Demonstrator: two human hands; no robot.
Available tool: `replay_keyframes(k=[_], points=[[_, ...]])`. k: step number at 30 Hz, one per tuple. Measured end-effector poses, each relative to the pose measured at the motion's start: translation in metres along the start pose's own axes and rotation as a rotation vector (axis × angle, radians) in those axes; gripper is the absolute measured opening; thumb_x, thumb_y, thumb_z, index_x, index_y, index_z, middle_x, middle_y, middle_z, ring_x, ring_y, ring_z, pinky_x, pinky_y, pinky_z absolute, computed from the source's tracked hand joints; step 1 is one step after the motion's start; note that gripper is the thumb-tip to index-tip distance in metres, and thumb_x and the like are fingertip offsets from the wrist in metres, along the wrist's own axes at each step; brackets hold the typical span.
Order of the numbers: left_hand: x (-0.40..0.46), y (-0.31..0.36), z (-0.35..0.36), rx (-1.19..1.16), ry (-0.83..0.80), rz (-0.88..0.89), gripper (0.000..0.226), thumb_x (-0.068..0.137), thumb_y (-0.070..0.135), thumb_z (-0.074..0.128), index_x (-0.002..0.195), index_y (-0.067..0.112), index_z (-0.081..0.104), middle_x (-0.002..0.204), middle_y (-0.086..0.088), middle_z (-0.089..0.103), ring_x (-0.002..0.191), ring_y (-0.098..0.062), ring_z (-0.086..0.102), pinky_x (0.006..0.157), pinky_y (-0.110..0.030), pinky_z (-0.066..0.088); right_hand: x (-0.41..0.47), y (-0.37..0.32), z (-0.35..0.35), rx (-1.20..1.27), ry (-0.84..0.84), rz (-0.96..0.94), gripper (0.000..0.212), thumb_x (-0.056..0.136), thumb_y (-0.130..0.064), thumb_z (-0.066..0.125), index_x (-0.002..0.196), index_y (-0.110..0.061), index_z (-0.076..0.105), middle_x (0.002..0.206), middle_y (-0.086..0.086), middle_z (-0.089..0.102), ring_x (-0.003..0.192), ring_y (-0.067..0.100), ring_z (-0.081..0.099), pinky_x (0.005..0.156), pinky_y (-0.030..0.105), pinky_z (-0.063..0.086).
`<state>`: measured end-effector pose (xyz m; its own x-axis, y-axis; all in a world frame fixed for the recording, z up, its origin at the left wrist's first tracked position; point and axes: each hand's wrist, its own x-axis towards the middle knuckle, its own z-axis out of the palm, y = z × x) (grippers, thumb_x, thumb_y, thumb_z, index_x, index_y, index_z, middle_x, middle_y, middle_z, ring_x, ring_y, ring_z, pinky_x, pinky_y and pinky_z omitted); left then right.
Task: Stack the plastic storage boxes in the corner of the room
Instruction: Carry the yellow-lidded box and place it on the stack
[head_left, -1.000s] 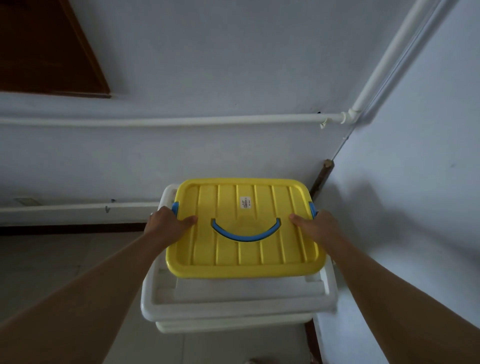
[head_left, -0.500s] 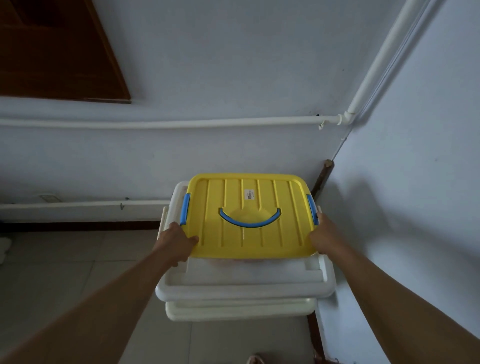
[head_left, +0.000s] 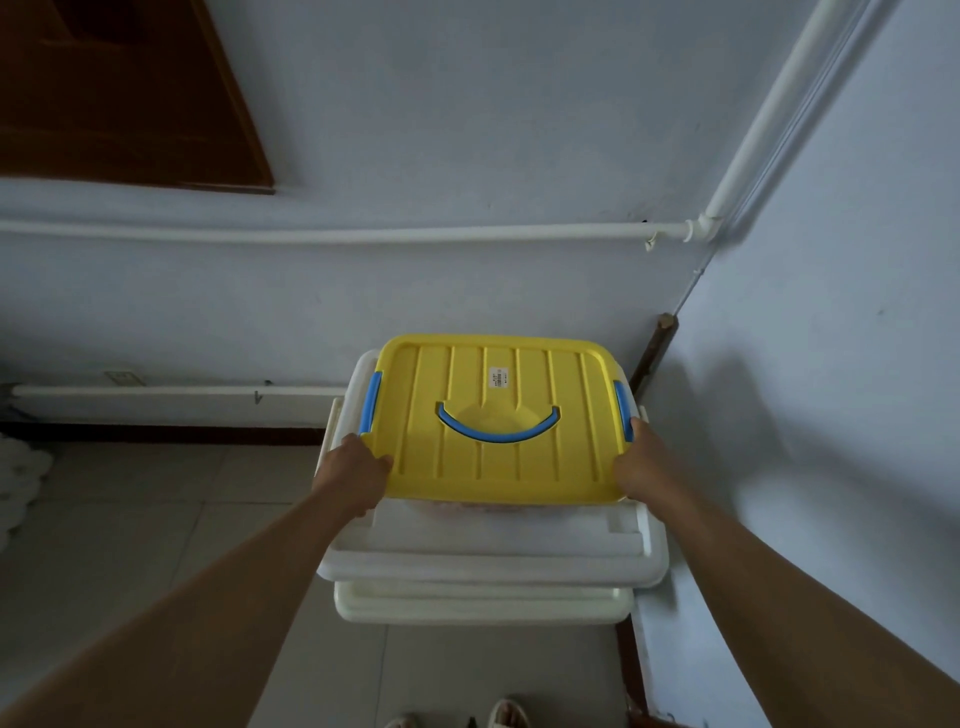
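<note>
Your left hand (head_left: 353, 475) & right hand (head_left: 641, 462) grip the yellow-lidded plastic box (head_left: 498, 421) sides, atop white plastic boxes (head_left: 488, 566); right wall (head_left: 831, 364) close.

It looked like a plain room in a home or a simple lodging, seen at its corner. Two pale blue painted walls (head_left: 467, 130) met at the far right, and a white pipe (head_left: 363, 235) ran level along the far wall, joining an upright pipe (head_left: 769, 104) in the corner. A dark wooden panel (head_left: 119, 88), perhaps a door or window frame, hung at the far left. The floor (head_left: 119, 519) was laid with light tiles, edged by a dark skirting strip (head_left: 156, 434). Household plastic storage boxes (head_left: 493, 566) were piled in the corner, and slippered toes (head_left: 506, 717) showed at the near edge, which fitted a domestic setting.
</note>
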<state>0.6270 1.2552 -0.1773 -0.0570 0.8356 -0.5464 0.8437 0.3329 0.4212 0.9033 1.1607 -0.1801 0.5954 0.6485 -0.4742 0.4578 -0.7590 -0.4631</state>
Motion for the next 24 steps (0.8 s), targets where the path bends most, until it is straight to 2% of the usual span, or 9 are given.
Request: replay_keyframes(k=[3,6,10,15,17,21,24], points=[[-0.001,0.001,0.001,0.016,0.020,0.007,0.043,0.092,0.031,0.052,0.123,0.003,0.042,0.113,-0.021,0.060,0.092,-0.034,0.068,0.075,-0.043,0.059,-0.001,0.001,-0.001,0.008,-0.013,0.002,0.053,0.094,-0.008,0.048,0.143,-0.010,0.027,0.133,0.016,0.047,0.120,0.033,0.050,0.092,0.042,0.046],[-0.001,0.002,0.001,0.009,0.034,0.009,0.041,0.092,0.030,0.053,0.119,0.001,0.045,0.113,-0.021,0.061,0.097,-0.034,0.066,0.084,-0.045,0.057,-0.002,0.001,-0.002,0.022,-0.017,0.000,0.051,0.092,-0.008,0.049,0.140,-0.008,0.031,0.129,0.016,0.049,0.117,0.033,0.051,0.093,0.044,0.047],[-0.011,0.006,0.002,0.028,0.079,0.011,0.048,0.093,0.030,0.052,0.126,-0.001,0.040,0.122,-0.021,0.055,0.108,-0.036,0.059,0.087,-0.040,0.051,-0.006,0.004,-0.005,0.053,-0.035,-0.023,0.053,0.092,-0.014,0.051,0.140,-0.008,0.030,0.127,0.015,0.049,0.115,0.031,0.052,0.089,0.041,0.047],[-0.024,0.006,0.003,0.072,0.165,0.043,0.067,0.088,0.041,0.057,0.136,0.003,0.030,0.136,-0.020,0.040,0.124,-0.037,0.045,0.099,-0.046,0.042,-0.014,0.005,-0.014,0.061,-0.028,-0.052,0.078,0.086,-0.033,0.063,0.147,-0.009,0.019,0.140,0.015,0.042,0.124,0.034,0.047,0.095,0.042,0.045],[-0.031,0.007,0.001,0.086,0.195,0.070,0.070,0.087,0.042,0.058,0.137,0.003,0.029,0.138,-0.019,0.036,0.129,-0.037,0.039,0.102,-0.047,0.038,-0.021,0.003,-0.018,0.075,-0.026,-0.079,0.082,0.084,-0.033,0.066,0.148,-0.010,0.019,0.140,0.015,0.043,0.125,0.034,0.047,0.097,0.043,0.044],[-0.040,0.012,-0.001,0.125,0.197,0.171,0.072,0.086,0.046,0.058,0.137,0.003,0.030,0.139,-0.020,0.036,0.131,-0.037,0.037,0.107,-0.046,0.035,-0.041,0.002,-0.022,0.124,-0.005,-0.084,0.081,0.082,-0.033,0.068,0.146,-0.011,0.024,0.136,0.013,0.047,0.121,0.031,0.050,0.090,0.039,0.046],[-0.044,0.018,-0.002,0.137,0.164,0.255,0.078,0.086,0.048,0.057,0.141,0.003,0.025,0.142,-0.019,0.032,0.133,-0.037,0.034,0.108,-0.047,0.034,-0.059,0.002,-0.021,0.166,0.042,-0.088,0.082,0.082,-0.030,0.069,0.146,-0.009,0.023,0.140,0.012,0.045,0.125,0.031,0.048,0.094,0.038,0.044]])
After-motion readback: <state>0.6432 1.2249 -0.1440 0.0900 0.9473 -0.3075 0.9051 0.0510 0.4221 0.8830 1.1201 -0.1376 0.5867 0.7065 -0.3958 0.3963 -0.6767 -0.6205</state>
